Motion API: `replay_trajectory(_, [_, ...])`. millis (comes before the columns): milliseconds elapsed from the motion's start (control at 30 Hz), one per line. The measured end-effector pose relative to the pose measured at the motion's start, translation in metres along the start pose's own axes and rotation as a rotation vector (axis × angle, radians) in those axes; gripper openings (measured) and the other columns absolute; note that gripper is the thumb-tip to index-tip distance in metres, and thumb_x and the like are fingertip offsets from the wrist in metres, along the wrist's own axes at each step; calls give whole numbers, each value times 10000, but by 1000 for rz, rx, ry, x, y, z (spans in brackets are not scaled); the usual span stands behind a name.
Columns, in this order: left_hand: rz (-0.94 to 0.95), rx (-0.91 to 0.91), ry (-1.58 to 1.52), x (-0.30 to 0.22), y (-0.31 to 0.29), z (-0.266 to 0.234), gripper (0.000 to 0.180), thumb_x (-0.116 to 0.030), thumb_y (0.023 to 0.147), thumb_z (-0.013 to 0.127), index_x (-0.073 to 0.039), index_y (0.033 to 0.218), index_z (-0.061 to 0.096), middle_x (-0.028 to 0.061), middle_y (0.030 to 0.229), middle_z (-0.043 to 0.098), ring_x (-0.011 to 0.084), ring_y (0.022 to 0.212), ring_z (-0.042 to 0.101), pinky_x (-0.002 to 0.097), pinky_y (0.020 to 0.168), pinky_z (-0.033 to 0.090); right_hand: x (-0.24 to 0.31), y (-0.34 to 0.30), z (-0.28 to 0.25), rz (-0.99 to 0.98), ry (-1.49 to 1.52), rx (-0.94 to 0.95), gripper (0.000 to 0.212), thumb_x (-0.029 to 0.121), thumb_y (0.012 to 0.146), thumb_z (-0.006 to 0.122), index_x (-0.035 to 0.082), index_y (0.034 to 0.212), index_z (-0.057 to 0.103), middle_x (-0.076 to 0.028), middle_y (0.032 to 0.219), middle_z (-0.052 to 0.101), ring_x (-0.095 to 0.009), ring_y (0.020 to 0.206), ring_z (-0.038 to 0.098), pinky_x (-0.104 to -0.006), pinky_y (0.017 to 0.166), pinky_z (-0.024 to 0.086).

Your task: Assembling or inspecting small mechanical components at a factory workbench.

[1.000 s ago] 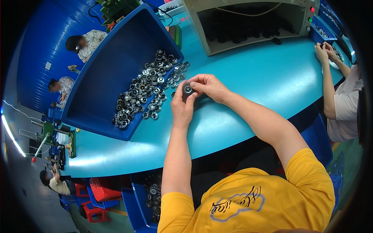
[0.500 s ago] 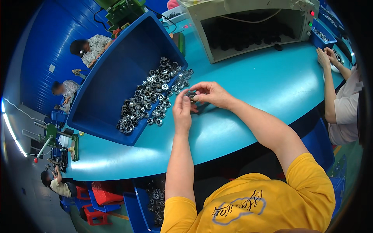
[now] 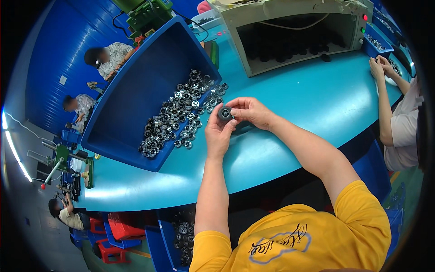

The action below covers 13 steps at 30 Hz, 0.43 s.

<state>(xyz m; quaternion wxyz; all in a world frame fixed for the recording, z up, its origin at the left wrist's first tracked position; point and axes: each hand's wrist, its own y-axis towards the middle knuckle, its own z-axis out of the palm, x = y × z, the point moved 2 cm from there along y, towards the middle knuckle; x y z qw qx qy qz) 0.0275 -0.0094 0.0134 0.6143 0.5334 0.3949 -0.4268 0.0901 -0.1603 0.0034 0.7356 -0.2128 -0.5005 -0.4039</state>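
Between both hands, over the blue-green table (image 3: 290, 99), is a small toy wheel (image 3: 224, 114) with a black tyre and a silver spoked hub, its spoked face turned up. My left hand (image 3: 218, 136) is closed round its lower left side, thumb at the near edge. My right hand (image 3: 252, 113) pinches it from the right with thumb and fingers. Just left of my hands, many loose silver wheel hubs (image 3: 177, 109) lie heaped at the open side of a tilted blue bin (image 3: 131, 90), some spilled onto the table.
A grey metal box (image 3: 240, 45) full of dark tyres stands at the far side. A green press (image 3: 147, 18) rises behind the bin. At the right a person's hands (image 3: 380, 67) work beside a small blue tray. A blue crate (image 3: 158, 245) of wheels is below the table edge.
The wheel has turned so its spoked face shows more fully. My left hand's thumb has shifted toward the near edge, and my right fingers have moved to the wheel's right side.
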Motion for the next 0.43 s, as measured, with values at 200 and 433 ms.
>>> replay_trajectory(200, [-3,-2,106,9,1,-6,495,-21,876,757,-20,1325,547,42,1094,687,108,908,666,238,735,564,3,0,5,69,-18,19,361,203,958,702,20,1259,623,-58,1100,681,-104,924,650,-249,771,557])
replay_trajectory(433, [28,-9,149,-8,-9,-6,430,-3,862,762,-11,1231,541,65,1065,671,114,932,662,251,790,561,-2,2,11,69,-16,51,351,232,979,678,15,1250,625,-62,1076,681,-99,877,654,-235,723,559])
